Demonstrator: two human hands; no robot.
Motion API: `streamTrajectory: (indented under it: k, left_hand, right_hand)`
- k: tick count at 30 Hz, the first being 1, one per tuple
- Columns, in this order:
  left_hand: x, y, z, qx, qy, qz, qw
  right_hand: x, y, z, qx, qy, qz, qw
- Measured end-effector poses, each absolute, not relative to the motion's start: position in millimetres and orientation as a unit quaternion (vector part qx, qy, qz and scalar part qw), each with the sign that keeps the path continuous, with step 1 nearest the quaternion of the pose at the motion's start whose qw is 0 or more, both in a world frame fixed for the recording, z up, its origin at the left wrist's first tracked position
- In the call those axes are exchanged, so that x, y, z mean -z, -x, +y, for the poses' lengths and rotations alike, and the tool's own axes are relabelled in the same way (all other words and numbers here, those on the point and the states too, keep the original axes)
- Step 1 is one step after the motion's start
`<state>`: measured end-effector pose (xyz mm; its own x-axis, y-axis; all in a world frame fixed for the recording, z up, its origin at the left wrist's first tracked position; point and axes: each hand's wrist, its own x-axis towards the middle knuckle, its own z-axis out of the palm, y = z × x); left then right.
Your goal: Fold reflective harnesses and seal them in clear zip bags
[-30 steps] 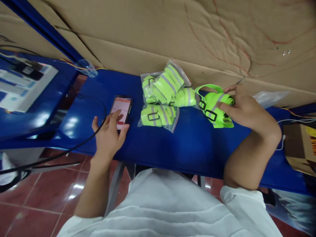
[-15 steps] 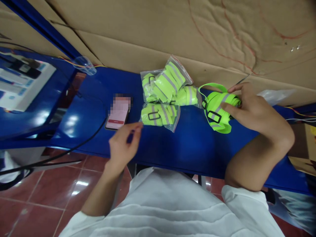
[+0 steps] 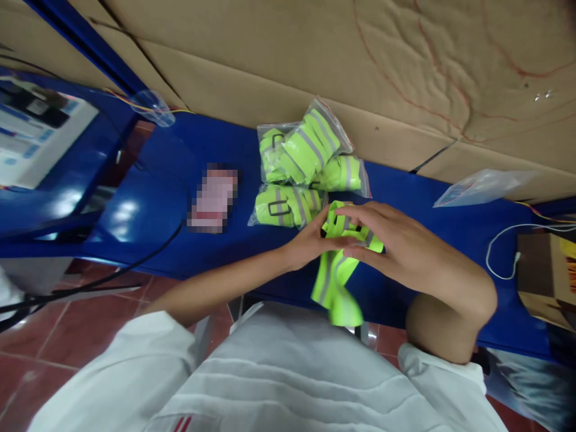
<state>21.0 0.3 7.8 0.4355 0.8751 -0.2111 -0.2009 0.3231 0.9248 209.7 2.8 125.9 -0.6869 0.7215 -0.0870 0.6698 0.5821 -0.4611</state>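
Note:
A rolled neon-yellow reflective strap (image 3: 333, 270) with a grey stripe is between my two hands, near the front edge of the blue table. My left hand (image 3: 308, 243) closes on its left side, thumb laid across the front. From the right, my right hand (image 3: 382, 234) grips the roll with fingers over the top and thumb below. A loose loop of the strap hangs down toward my lap. Just behind my left hand lie several clear zip bags (image 3: 310, 147) with similar folded straps, black buckles showing in some. My fingers partly hide the roll.
A phone (image 3: 213, 201) lies left of the bags. An empty clear plastic bag (image 3: 483, 186) rests at the back right. A white cable (image 3: 490, 252) and a cardboard box (image 3: 537, 276) are at the right. A plastic cup (image 3: 155, 108) lies back left, near a white box (image 3: 45, 144).
My right hand has brought the strap roll from the right to the middle, in front of me. My left hand has moved right and taken hold of it. A loop now hangs down.

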Motion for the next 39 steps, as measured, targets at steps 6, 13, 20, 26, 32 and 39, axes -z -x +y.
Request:
streamTrajectory:
  k: [6,13,20,26,32,39]
  left_hand:
    - [-14.2,-10.1,2.1,-0.337,-0.252,0.357,0.834]
    - [-25.2,1.3,10.9,-0.374,-0.190,0.324,0.848]
    - [-25.2,10.7,7.8,-0.364,-0.230,0.305,0.849]
    - [-15.5,24.4,18.6,-0.437,-0.569,0.261,0.646]
    - [-7.9,24.7,29.3,-0.558,-0.716,0.298,0.296]
    - [-50.5,26.8,30.5,-0.463,-0.845,0.262,0.053]
  right_hand:
    - [-127.9,-216.9,3.4,-0.178,0.410,-0.894,-0.019]
    - [-148.0,-228.5,-7.7,-0.152,0.387,-0.909,0.000]
    - [-136.1,-211.1,-2.5,-0.163,0.434,-0.886,0.012]
    - [-154.2,-225.4,17.1,-0.294,0.376,-0.872,0.112]
    - [-145.7,-226.6,31.0,-0.396,0.426,-0.792,0.187]
    - [-127.2,-222.7,39.2,-0.540,0.488,-0.609,0.315]
